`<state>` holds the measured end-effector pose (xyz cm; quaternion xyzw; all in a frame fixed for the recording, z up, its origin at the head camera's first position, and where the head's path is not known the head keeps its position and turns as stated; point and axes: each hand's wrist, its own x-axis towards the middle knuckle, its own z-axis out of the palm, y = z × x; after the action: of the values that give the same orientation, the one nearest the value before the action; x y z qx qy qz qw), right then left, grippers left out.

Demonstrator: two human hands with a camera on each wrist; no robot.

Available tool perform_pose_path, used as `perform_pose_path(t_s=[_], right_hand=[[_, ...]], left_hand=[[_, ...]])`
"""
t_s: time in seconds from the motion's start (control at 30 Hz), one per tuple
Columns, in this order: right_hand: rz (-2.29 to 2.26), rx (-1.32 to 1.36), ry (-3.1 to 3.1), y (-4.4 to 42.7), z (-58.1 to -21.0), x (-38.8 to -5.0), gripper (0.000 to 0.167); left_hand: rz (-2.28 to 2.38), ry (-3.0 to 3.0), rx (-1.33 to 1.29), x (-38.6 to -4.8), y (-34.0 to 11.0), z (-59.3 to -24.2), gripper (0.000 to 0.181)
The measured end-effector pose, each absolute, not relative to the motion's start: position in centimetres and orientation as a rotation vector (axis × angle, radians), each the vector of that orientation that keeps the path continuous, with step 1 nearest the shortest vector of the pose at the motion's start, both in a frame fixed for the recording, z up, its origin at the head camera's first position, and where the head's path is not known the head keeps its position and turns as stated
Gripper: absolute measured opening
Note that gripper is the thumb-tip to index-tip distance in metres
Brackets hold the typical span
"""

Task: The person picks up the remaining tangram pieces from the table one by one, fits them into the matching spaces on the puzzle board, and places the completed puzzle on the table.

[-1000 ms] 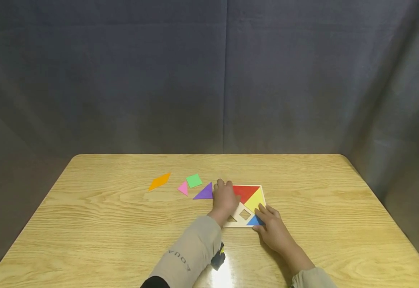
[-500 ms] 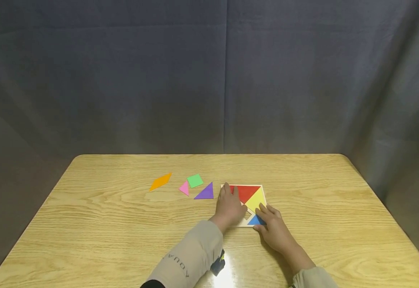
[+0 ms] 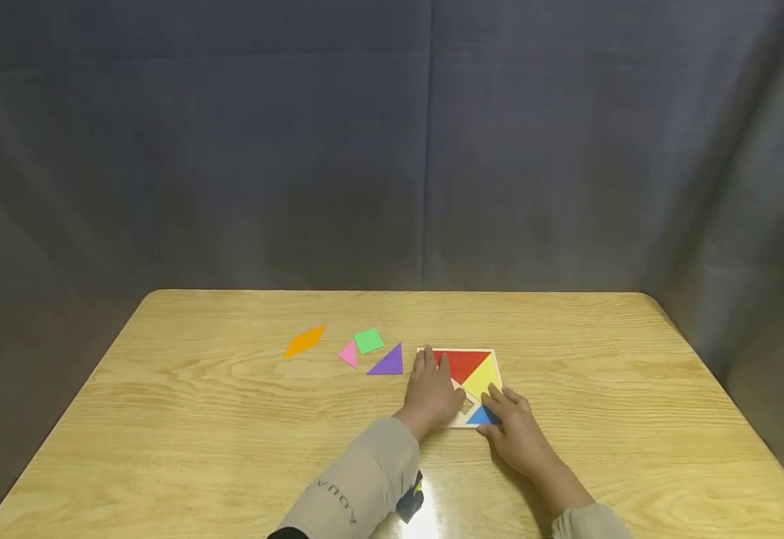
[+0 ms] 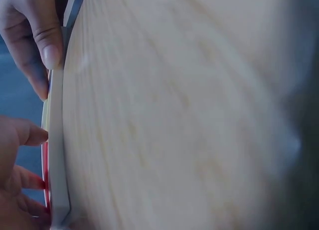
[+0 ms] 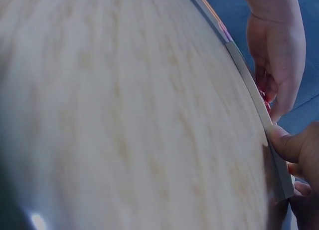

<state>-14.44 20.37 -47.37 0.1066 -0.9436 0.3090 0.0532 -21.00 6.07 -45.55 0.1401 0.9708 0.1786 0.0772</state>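
Where the board lies: while the left hand (image 3: 430,393) and right hand (image 3: 518,434) both touch it, the puzzle board (image 3: 459,422) rests on the table (image 3: 600,352), directly under the fingers.
Left fingers: spread, tips on the left end of the red triangle (image 3: 462,364), thumb apart beside the square hole (image 3: 466,407).
Right fingers: pinching the board's near right corner, thumb at the near edge, fingertips on the yellow triangle (image 3: 482,376); the blue triangle (image 3: 481,416) shows between.
Red triangle risk: uneven pressure from the left fingertips could tip its far end up, if the fit is loose.
Board risk: should the right pinch slacken, a sideways push could slide it.
Loose pieces: left of the left fingertips, the purple triangle (image 3: 390,362) nearest, then the pink triangle (image 3: 349,354) and green square (image 3: 369,340), the orange diamond (image 3: 305,342) farthest; a leftward sweep could knock the purple one.
Change over a second: the left hand has moved slightly right, hiding a triangular hole visible then; right grip and loose pieces look unchanged.
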Motion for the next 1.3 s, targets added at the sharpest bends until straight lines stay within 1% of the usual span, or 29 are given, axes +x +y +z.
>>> perform_pose_path(t_s=[0.2,0.6,0.8,1.03,1.3], right_hand=[[0.899,0.327,-2.881,20.5,-47.2,-14.7,0.044],[0.861,0.331,-2.896,20.6,-47.1,-14.7,0.044],[0.83,0.354,-2.891,20.6,-47.2,-14.8,0.045],[0.836,0.349,-2.899,20.4,-47.3,-15.0,0.045],[0.875,0.318,-2.927,20.0,-47.2,-15.0,0.045]], left_hand=[[0.62,2.899,0.45,-21.5,5.9,-45.7,0.061],[1.061,2.76,0.5,-22.7,4.7,-46.0,0.059],[1.087,2.78,0.551,-23.1,3.3,-45.7,0.057],[1.075,2.81,0.548,-23.7,1.1,-45.2,0.053],[1.038,2.855,0.549,-24.1,-0.8,-45.5,0.047]])
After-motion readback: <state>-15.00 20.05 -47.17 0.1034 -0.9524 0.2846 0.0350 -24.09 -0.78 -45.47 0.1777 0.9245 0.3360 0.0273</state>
